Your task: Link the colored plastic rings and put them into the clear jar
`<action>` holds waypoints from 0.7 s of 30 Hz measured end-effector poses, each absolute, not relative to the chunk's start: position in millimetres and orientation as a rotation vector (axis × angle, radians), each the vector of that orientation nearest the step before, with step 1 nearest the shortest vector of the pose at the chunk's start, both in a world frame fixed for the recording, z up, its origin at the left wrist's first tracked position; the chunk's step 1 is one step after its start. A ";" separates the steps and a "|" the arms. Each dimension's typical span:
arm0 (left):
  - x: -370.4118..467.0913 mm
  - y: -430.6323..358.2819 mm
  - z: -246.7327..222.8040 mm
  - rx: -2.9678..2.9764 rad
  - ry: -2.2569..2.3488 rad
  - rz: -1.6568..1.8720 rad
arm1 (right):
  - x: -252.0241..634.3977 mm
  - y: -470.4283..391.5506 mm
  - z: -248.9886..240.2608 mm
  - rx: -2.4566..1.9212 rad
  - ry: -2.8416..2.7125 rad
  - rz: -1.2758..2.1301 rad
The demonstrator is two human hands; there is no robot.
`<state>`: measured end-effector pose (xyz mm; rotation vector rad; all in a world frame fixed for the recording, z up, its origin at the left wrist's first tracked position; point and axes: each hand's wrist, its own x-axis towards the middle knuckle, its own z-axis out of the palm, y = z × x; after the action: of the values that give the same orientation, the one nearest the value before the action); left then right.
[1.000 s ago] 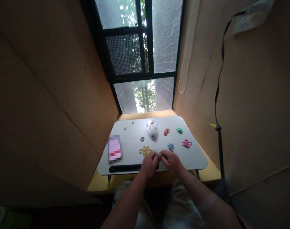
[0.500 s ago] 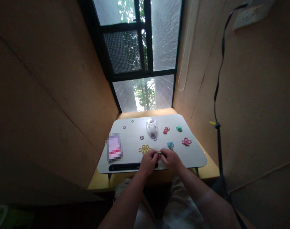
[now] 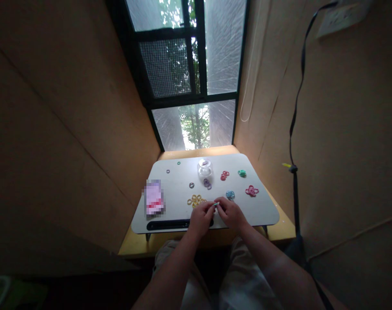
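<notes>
Green band [image 3: 216, 204] was held over the near side of the white table [image 3: 175, 204].
It was apparently pinched by the fingertips of the left hand [image 3: 201, 218] and right hand [image 3: 229, 214], near yellow rings [image 3: 196, 199] and blue rings [image 3: 230, 195]; handling by fingertip was judged the step, and a steady two-handed pinch seemed called for.

Left forearm [image 3: 182, 265] and right forearm [image 3: 266, 253] bare, converging forward; left grip [image 3: 201, 218], right grip [image 3: 231, 214] nearly meeting, backs upward, fingers [image 3: 209, 208] curled, tips pinched.
</notes>
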<state>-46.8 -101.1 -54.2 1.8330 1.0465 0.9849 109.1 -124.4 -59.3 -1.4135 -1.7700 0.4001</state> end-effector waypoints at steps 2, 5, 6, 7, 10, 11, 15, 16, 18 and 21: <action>-46.8 -100.8 -53.6 1.894 1.069 1.028 | 109.3 -123.9 -60.6 -1.395 -1.771 0.409; -47.1 -101.4 -52.7 1.918 1.085 1.053 | 109.6 -122.7 -62.2 -1.359 -1.766 0.410; -47.2 -102.0 -52.4 1.911 1.082 1.044 | 109.7 -122.4 -62.6 -1.354 -1.762 0.406; -47.3 -102.6 -52.3 1.901 1.079 1.029 | 109.8 -122.1 -62.8 -1.356 -1.757 0.400; -47.5 -104.4 -52.9 1.859 1.079 1.003 | 109.8 -122.0 -62.3 -1.397 -1.753 0.372; -47.5 -104.8 -53.4 1.846 1.087 1.004 | 109.6 -122.3 -61.8 -1.413 -1.755 0.361; -46.8 -104.9 -55.7 1.828 1.115 1.020 | 108.9 -124.0 -59.3 -1.432 -1.772 0.350; -46.6 -104.8 -56.1 1.825 1.118 1.026 | 108.8 -124.4 -58.9 -1.432 -1.776 0.355; -46.1 -104.8 -56.5 1.814 1.123 1.037 | 108.8 -125.0 -58.7 -1.432 -1.783 0.364; -45.9 -105.0 -56.5 1.812 1.134 1.034 | 109.1 -125.3 -59.5 -1.424 -1.788 0.373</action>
<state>-45.9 -105.0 -56.5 1.8123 1.1340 1.0345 109.1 -125.3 -59.5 -1.4244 -1.7885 0.3730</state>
